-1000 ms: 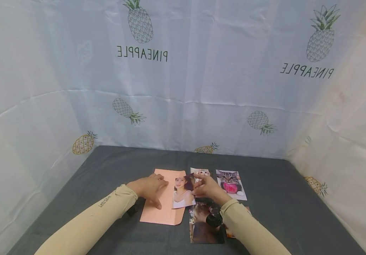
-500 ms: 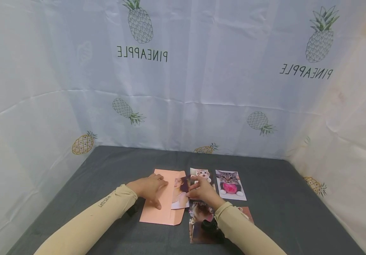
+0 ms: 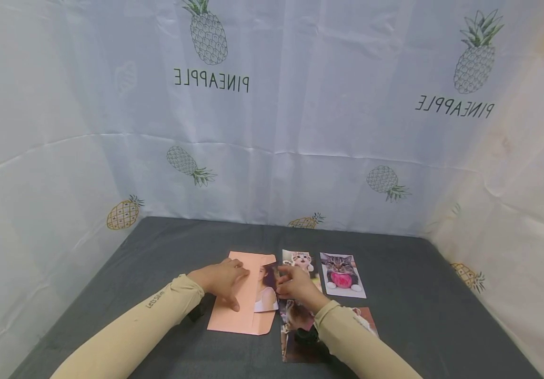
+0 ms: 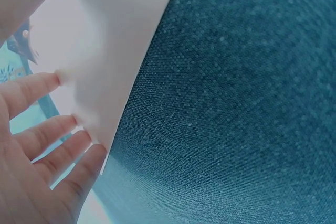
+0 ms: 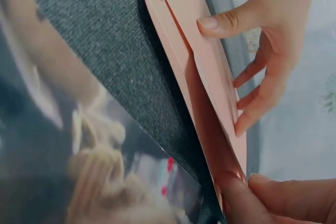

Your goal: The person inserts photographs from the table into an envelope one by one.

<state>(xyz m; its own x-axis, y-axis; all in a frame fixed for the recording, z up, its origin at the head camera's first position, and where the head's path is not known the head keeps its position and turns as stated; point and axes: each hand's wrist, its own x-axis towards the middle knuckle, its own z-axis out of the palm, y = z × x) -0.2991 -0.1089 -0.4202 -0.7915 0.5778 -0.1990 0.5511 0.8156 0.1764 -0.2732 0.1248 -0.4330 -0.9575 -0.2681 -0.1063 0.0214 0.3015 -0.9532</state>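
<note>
A pink envelope (image 3: pixel 233 318) lies on the dark cloth with its opening toward the right. My left hand (image 3: pixel 222 281) rests on it, fingers spread; in the left wrist view its fingertips (image 4: pixel 56 78) touch the paper. At the opening, a portrait photo (image 3: pixel 265 301) shows only partly, its left part hidden in the envelope. The right hand (image 3: pixel 300 287) pinches this photo by its right edge. In the right wrist view, the right hand's thumb and finger (image 5: pixel 286 195) meet at the envelope's slit, and the photo itself is hard to make out there.
Right of the envelope lie a kitten photo (image 3: pixel 300 259), a tabby cat photo (image 3: pixel 341 276), a dark animal photo (image 3: pixel 293 345) partly under the right wrist, and a brownish photo (image 3: pixel 368 317) behind the sleeve. A pineapple-print curtain (image 3: pixel 272 105) surrounds the table.
My right hand has moved left with the portrait photo, which has slid further into the envelope. More of the kitten photo shows. The left hand has stayed in place.
</note>
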